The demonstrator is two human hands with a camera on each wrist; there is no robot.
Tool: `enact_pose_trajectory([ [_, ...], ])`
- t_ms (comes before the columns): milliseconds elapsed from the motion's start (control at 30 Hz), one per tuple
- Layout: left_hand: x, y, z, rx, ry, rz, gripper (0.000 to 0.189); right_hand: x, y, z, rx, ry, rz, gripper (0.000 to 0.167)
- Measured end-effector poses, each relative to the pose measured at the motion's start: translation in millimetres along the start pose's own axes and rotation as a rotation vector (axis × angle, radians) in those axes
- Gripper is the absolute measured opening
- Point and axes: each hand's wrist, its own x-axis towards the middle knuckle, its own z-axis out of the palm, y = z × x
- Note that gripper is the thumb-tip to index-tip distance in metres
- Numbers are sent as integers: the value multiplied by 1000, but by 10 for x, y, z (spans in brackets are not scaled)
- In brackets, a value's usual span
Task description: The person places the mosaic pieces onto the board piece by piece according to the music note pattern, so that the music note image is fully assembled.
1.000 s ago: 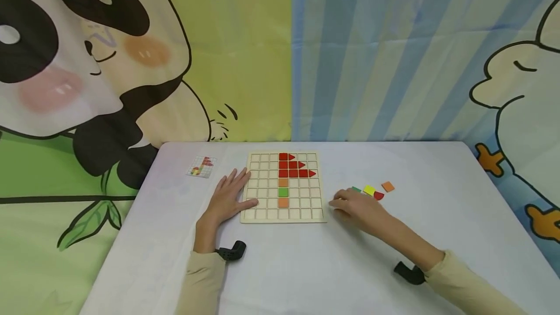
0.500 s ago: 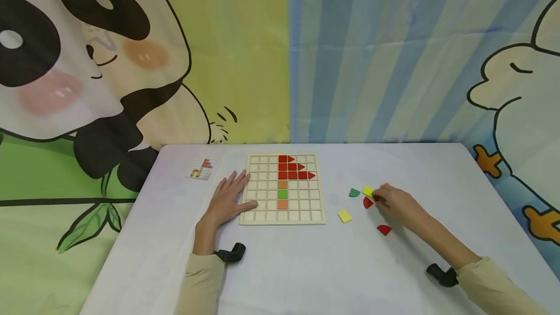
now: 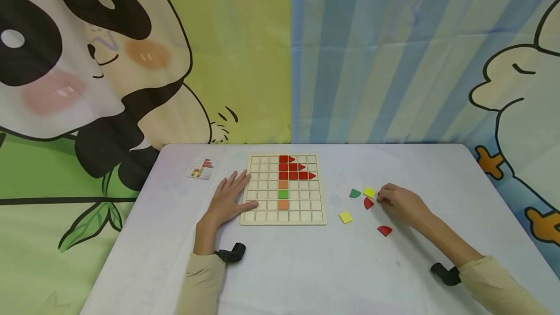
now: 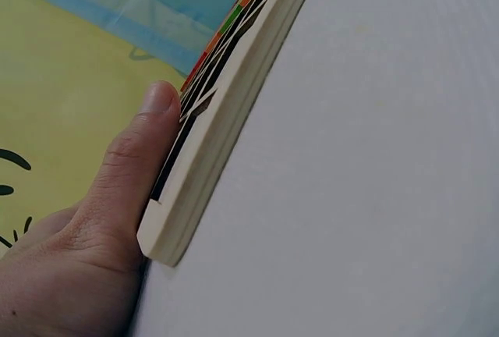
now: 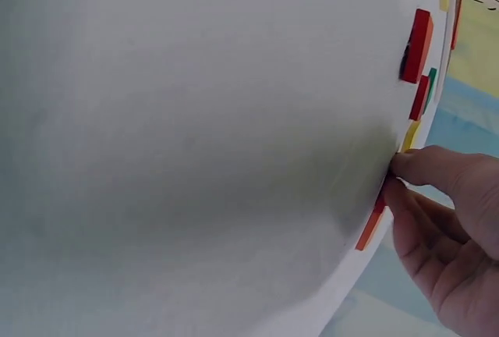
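My left hand [image 3: 228,196] rests with spread fingers along the left side of a wooden grid board [image 3: 262,215]; its thumb lies over the edge. On the board are several red tiles [image 3: 294,175] in stepped rows, and below them orange, green [image 3: 283,194] and orange squares. To the right of the loose pieces, my right hand [image 3: 402,203] pinches thumb and forefinger together low over the table. A red piece [image 5: 380,202] shows at those fingertips in the right wrist view, partly hidden, beside an orange piece [image 5: 369,230]. Nearby lies a yellow square [image 3: 369,192].
Also loose on the white table [image 3: 306,266] are a green quarter-circle [image 3: 355,193], two red quarter-circles, one nearer the front [image 3: 385,231], and another yellow square [image 3: 346,217]. A small pattern card [image 3: 202,168] lies at the back left. A printed curtain stands behind.
My right hand has moved right, from beside the board to beyond the loose pieces. A yellow square and a red quarter-circle now lie uncovered nearer the front. The left hand has stayed put.
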Motion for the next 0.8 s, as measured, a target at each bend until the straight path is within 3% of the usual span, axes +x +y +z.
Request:
enact_pose_trajectory([
  [167,1,-5,11,4,8,-1,98,45,-50,-63,-11,59,-55,17],
  [300,-4,-4,6,6,1,-13,97,189,-294,-71,59,191,-243,24],
  [367,-7,-9,8,8,-2,-16,97,295,-494,-35,86,218,-347,25],
  [433,-6,-7,11,9,-4,-15,97,404,-723,21,104,199,-433,24],
  [567,-1,4,11,6,-11,-21,97,596,-1174,170,82,80,-553,19],
  [667,2,9,7,10,-17,-28,97,732,-1412,311,45,13,-601,14],
  [800,-4,13,-9,21,-19,-36,97,907,-1598,480,7,31,-620,7],
])
